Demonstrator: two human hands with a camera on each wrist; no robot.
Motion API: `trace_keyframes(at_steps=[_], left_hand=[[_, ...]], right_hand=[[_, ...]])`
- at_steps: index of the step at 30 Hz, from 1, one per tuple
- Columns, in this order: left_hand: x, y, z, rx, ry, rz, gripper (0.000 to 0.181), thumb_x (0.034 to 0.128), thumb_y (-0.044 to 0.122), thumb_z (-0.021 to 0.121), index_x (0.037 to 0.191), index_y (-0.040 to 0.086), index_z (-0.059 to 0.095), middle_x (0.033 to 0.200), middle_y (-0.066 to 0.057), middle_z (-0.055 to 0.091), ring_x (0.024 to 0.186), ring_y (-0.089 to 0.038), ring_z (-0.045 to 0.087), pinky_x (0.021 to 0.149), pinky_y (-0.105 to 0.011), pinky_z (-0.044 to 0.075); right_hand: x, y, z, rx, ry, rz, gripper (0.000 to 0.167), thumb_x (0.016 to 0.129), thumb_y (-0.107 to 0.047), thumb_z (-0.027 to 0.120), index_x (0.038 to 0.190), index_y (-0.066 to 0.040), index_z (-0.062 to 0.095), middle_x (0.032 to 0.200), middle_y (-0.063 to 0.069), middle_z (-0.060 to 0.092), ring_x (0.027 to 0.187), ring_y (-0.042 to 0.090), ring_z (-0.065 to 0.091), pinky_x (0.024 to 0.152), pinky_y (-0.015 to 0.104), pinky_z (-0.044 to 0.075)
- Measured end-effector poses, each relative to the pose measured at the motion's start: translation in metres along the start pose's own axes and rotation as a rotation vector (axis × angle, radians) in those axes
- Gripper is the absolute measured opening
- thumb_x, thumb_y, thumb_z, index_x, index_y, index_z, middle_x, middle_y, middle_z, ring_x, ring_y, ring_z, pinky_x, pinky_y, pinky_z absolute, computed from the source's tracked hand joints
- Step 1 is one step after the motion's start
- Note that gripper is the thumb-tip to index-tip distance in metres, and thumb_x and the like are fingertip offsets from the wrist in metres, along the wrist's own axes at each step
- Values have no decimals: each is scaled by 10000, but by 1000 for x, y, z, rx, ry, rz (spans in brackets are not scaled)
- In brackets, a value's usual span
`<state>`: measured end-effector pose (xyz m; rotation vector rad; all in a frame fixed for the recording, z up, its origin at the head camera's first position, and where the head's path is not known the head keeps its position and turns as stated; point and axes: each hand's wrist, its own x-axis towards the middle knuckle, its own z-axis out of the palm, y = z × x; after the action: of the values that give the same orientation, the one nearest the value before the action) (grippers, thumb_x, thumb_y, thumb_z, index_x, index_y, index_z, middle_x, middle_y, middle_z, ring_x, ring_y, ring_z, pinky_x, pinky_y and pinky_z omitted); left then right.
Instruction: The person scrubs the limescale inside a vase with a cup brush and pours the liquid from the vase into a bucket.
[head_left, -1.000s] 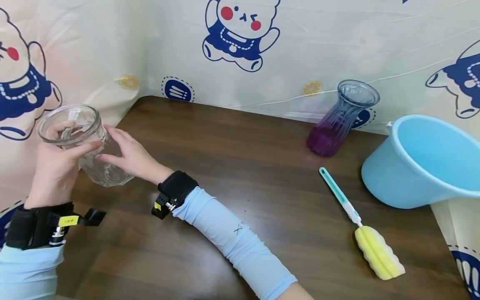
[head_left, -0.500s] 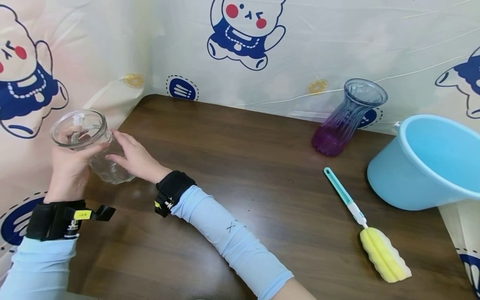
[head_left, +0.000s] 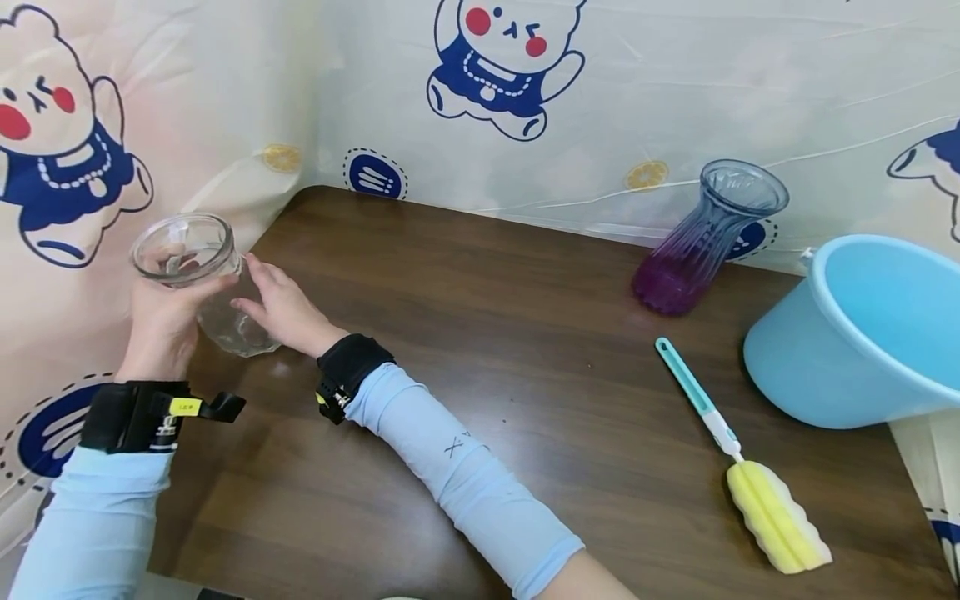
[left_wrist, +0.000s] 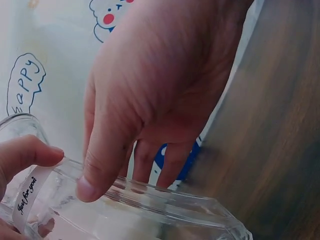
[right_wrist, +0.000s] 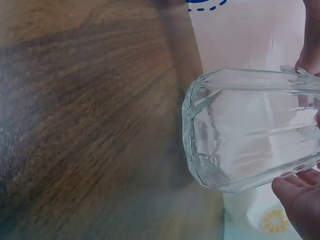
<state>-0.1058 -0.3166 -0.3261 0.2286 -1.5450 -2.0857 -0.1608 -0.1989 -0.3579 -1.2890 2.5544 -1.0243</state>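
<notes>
A clear glass vase (head_left: 238,323) with faceted sides leans over the table's left end, rim up and left, base down and right. My left hand (head_left: 163,321) grips it near the neck, thumb across the front. A pale band (left_wrist: 31,197) reading "Just for you" runs round the neck in the left wrist view. My right hand (head_left: 291,310) holds the vase's side, thumb nearer the camera and fingers behind the glass. In the right wrist view the vase's thick base (right_wrist: 192,135) faces the wood. Whether the base touches the table I cannot tell.
A blue and purple glass vase (head_left: 701,242) stands at the back right. Beside it is a light blue bucket (head_left: 817,350) near the right edge. A sponge bottle brush (head_left: 776,512) with a teal handle lies in front. Printed sheets (head_left: 480,167) hang behind the brown table (head_left: 480,275).
The head view has swung slightly left. My left hand and the vase's rim have moved a little to the right, so the vase leans less. Both hands keep hold of it.
</notes>
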Motion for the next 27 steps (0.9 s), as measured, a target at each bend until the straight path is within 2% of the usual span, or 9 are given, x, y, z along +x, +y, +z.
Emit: trace_keyframes(at_steps=[7,13,17,19,22,24,26,27], left_hand=[[6,-1,4,19,-16,-21,786,622,-316,588,1279,57,368,1256,-69,398,1144,-186,411,846,-174,416],[9,-3,6,94,-20,-57,793,649,-256,633,1294,79,317,1297,-56,358,1159,-170,385,922,-204,335],[13,-1,11,175,-27,-98,820,671,-209,653,1335,73,262,1347,-50,310,1202,-163,345,995,-213,272],[12,0,13,256,-11,-106,861,677,-179,669,1366,93,229,1382,-49,282,1237,-165,311,1030,-220,237],[7,1,17,495,55,-72,949,705,-50,709,1415,123,102,1458,-50,186,1303,-148,222,1054,-211,189],[0,0,20,687,107,4,1036,702,71,747,1431,128,15,1492,-39,98,1334,-112,139,1062,-198,122],[-9,-1,22,864,154,139,1110,685,208,777,1432,106,-38,1504,-33,31,1347,-87,58,1062,-194,51],[-14,-1,24,927,158,229,1124,678,260,784,1436,82,-26,1507,-34,3,1354,-85,14,1060,-197,10]], right_hand=[[1,3,-4,-12,-31,63,648,957,-356,418,1449,-47,129,1477,45,243,1321,77,243,1023,99,148],[2,9,-5,-18,-11,56,637,956,-326,438,1444,-39,145,1470,59,263,1322,87,251,1022,96,146],[1,15,-9,4,-5,76,650,940,-325,476,1444,-51,170,1455,54,295,1310,78,274,1013,93,173],[0,18,-11,33,-11,86,667,923,-332,510,1444,-67,189,1448,48,310,1302,74,286,1009,99,195],[-5,22,-15,74,-41,114,695,898,-364,546,1442,-89,211,1452,26,303,1298,55,286,1002,97,208],[-10,23,-19,83,-62,132,698,891,-375,554,1438,-94,224,1454,14,299,1293,50,293,1001,101,217],[-15,25,-22,78,-83,151,691,892,-385,547,1435,-93,234,1455,3,297,1291,44,296,1000,102,224],[-18,27,-24,67,-90,156,684,895,-387,541,1433,-92,238,1454,2,301,1290,46,300,1000,107,229]])
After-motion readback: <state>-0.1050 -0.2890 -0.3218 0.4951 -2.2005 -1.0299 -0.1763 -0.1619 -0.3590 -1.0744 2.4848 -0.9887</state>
